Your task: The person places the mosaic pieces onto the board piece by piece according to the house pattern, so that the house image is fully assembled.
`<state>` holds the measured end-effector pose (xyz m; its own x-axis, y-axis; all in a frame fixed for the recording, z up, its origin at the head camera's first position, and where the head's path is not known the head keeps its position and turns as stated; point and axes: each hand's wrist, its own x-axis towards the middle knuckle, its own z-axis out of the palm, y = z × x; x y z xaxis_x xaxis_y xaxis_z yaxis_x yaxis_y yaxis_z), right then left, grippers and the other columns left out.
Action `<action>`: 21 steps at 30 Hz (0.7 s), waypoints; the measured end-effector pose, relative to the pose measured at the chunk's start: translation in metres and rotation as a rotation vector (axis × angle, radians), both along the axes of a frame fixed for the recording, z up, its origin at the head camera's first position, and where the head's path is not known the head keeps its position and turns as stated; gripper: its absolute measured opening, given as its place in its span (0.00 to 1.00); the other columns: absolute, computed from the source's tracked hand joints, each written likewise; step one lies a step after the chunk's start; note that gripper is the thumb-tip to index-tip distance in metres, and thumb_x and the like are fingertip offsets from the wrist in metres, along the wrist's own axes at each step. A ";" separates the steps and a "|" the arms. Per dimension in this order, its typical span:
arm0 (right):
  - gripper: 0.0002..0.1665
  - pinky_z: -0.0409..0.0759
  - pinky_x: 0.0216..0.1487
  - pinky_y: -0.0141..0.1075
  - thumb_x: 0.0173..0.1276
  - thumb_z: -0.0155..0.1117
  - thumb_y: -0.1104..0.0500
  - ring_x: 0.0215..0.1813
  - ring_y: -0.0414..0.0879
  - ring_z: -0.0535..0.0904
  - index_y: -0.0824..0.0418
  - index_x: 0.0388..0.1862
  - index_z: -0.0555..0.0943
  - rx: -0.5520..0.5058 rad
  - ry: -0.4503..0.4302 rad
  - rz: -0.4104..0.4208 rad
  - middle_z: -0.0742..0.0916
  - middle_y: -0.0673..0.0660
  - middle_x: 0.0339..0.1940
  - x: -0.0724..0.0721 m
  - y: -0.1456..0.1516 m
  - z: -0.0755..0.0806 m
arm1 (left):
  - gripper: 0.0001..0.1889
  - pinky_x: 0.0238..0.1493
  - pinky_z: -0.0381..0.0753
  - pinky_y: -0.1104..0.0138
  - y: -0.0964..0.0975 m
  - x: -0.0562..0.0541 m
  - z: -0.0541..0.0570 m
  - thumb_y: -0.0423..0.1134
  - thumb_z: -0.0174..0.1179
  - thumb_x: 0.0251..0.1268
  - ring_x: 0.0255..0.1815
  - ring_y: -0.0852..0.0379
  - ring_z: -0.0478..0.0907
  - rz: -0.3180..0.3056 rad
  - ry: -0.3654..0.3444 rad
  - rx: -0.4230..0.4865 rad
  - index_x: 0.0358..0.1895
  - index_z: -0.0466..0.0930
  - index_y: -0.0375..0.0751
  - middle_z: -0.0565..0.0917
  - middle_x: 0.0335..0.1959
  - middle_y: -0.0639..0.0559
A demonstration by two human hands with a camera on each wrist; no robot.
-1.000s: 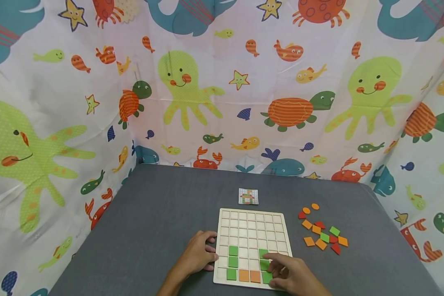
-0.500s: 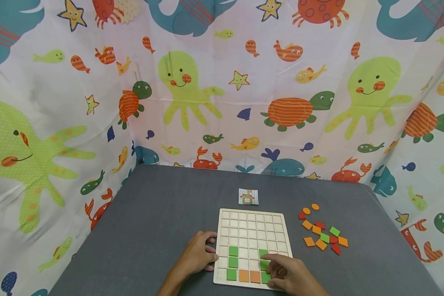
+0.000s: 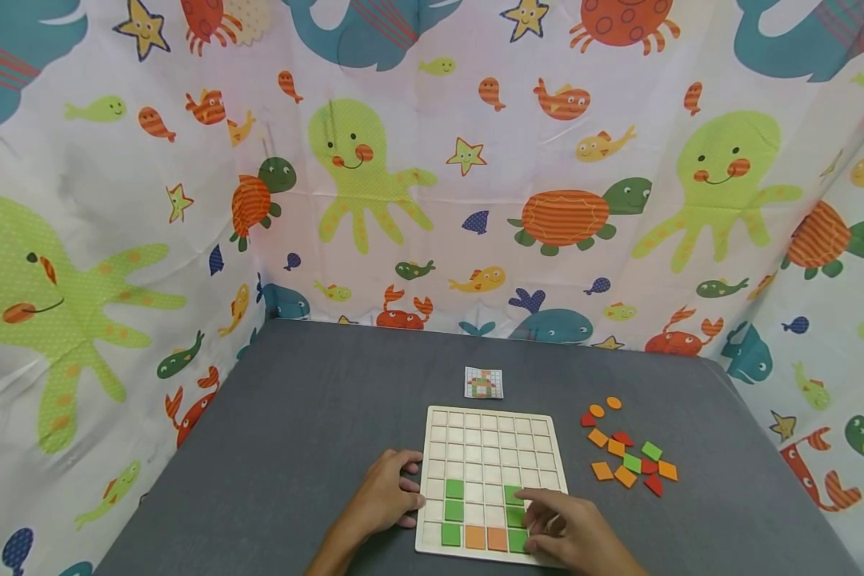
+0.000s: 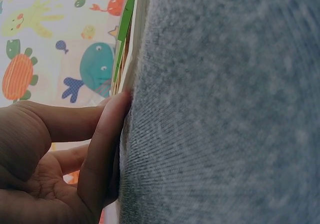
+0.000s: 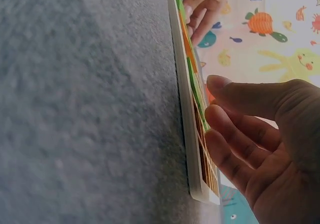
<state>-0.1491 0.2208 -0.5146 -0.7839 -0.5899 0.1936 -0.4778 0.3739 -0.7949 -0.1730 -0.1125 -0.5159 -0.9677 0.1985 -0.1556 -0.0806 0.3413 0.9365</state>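
board: the pale board (image 3: pixel 473 454) lies flat on the gray counter (image 3: pixel 331 400), with lots of little boxes in it. the clock places here go round its middle, with 12 at the far side.

left hand: the left hand (image 3: pixel 385 492) is at 9 o'clock. its fingers are loose and a bit bent, and they touch the side of the board.

right hand: the right hand (image 3: pixel 572 524) is at 4 o'clock, over the near part of the board. its fingers are bent and loose, with a gap by the thumb. i cannot tell if they touch a square.

green bits: three green squares (image 3: pixel 454 510) sit in a line near 8 o'clock. three other green squares (image 3: pixel 514 541) make a line near 5 o'clock, partly under the fingers.

orange bits: two orange squares (image 3: pixel 486 538) sit side by side at 6 o'clock, between the green lines.

picture card: a small card (image 3: pixel 484 383) lies past the board at 12 o'clock.

loose bits: red, green and orange pieces (image 3: pixel 631 462) lie between 2 and 3 o'clock, off the board.
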 end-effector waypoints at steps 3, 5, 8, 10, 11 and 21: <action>0.32 0.87 0.32 0.32 0.63 0.80 0.62 0.38 0.33 0.84 0.70 0.64 0.80 0.003 0.028 -0.034 0.89 0.54 0.39 0.000 0.002 0.002 | 0.33 0.23 0.90 0.59 0.000 0.000 0.000 0.18 0.71 0.56 0.45 0.50 0.82 0.002 -0.004 0.002 0.68 0.77 0.32 0.74 0.52 0.42; 0.32 0.87 0.33 0.32 0.63 0.81 0.61 0.38 0.32 0.84 0.69 0.64 0.81 0.022 0.023 -0.080 0.89 0.53 0.39 0.000 0.003 0.004 | 0.33 0.23 0.90 0.59 0.000 -0.001 0.000 0.18 0.71 0.56 0.45 0.51 0.82 0.003 -0.006 0.002 0.68 0.77 0.32 0.74 0.52 0.42; 0.32 0.86 0.34 0.31 0.61 0.82 0.60 0.38 0.32 0.83 0.66 0.64 0.83 0.065 -0.008 -0.168 0.90 0.52 0.40 0.000 0.005 0.008 | 0.33 0.23 0.90 0.59 0.000 -0.001 0.000 0.18 0.71 0.55 0.45 0.51 0.82 0.002 -0.005 0.001 0.68 0.77 0.32 0.75 0.52 0.42; 0.33 0.85 0.34 0.31 0.61 0.82 0.59 0.38 0.32 0.83 0.65 0.64 0.83 0.091 -0.013 -0.217 0.90 0.51 0.41 -0.001 0.008 0.009 | 0.33 0.23 0.90 0.59 0.000 0.000 -0.001 0.18 0.71 0.55 0.44 0.51 0.82 0.001 -0.002 -0.001 0.68 0.77 0.31 0.75 0.52 0.42; 0.33 0.85 0.34 0.31 0.61 0.82 0.59 0.38 0.32 0.83 0.64 0.64 0.83 0.098 -0.013 -0.238 0.90 0.50 0.42 -0.002 0.009 0.010 | 0.33 0.22 0.90 0.59 0.000 0.000 -0.001 0.18 0.71 0.55 0.44 0.51 0.82 0.001 0.000 -0.001 0.67 0.77 0.31 0.74 0.52 0.42; 0.37 0.87 0.36 0.31 0.54 0.85 0.66 0.38 0.35 0.83 0.59 0.64 0.84 0.166 0.015 -0.515 0.89 0.50 0.42 -0.007 0.024 0.017 | 0.34 0.21 0.89 0.59 0.001 -0.001 -0.001 0.19 0.71 0.52 0.43 0.50 0.82 0.015 0.004 -0.001 0.67 0.77 0.30 0.74 0.51 0.41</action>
